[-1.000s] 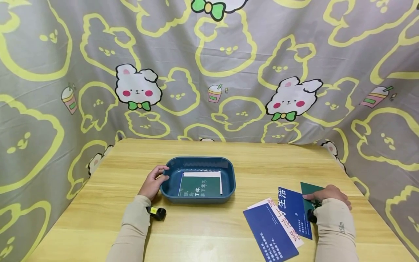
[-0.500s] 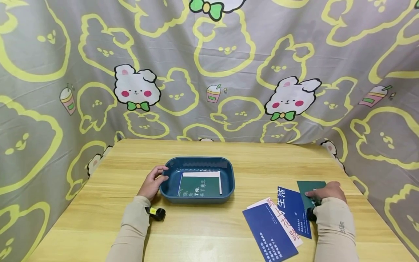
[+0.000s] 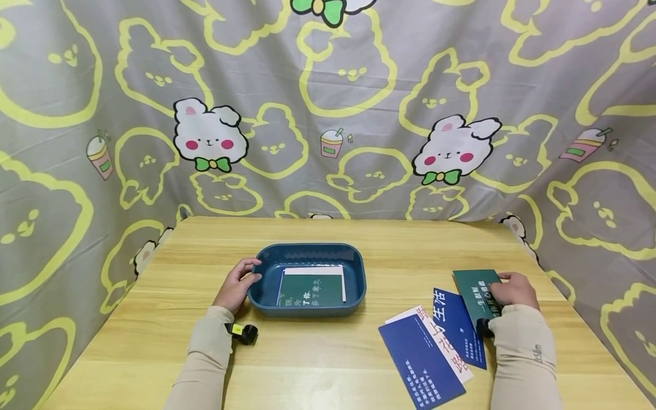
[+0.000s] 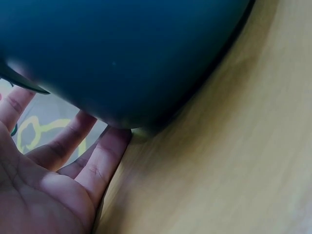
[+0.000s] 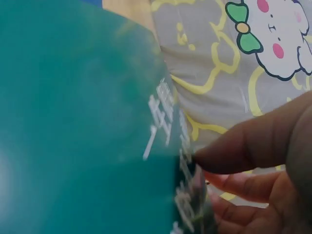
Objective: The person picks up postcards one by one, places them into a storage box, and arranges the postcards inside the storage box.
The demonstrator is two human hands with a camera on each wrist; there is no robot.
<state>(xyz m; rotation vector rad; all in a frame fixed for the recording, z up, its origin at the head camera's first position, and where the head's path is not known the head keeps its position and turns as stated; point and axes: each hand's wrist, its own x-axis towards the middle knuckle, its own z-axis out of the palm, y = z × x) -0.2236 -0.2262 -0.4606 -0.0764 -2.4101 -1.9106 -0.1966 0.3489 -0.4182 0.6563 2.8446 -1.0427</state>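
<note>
My left hand (image 3: 237,286) holds the left end of a dark blue plastic basin (image 3: 307,312), its fingertips at the rim. In the left wrist view, fingers (image 4: 100,163) touch the basin's outer wall (image 4: 112,58) close to the tabletop. Inside the basin lie a green card (image 3: 314,289) and a white one under it, with a blue edge showing. My right hand (image 3: 515,289) pinches another green card (image 3: 474,287) with white writing by its right edge, thumb on top. This card is lifted and tilted, overlapping a blue card (image 3: 451,319) in the head view.
Left of the right forearm, a blue card (image 3: 422,359) lies over a white card with red writing (image 3: 451,350) on the wooden table (image 3: 307,364). A patterned grey curtain (image 3: 287,188) hangs around the table's back and sides. A small camera sits on each wrist.
My right hand has taken hold of the green card's right edge and raised it, shifting it slightly left and away from me. The left hand and basin stay in place.
</note>
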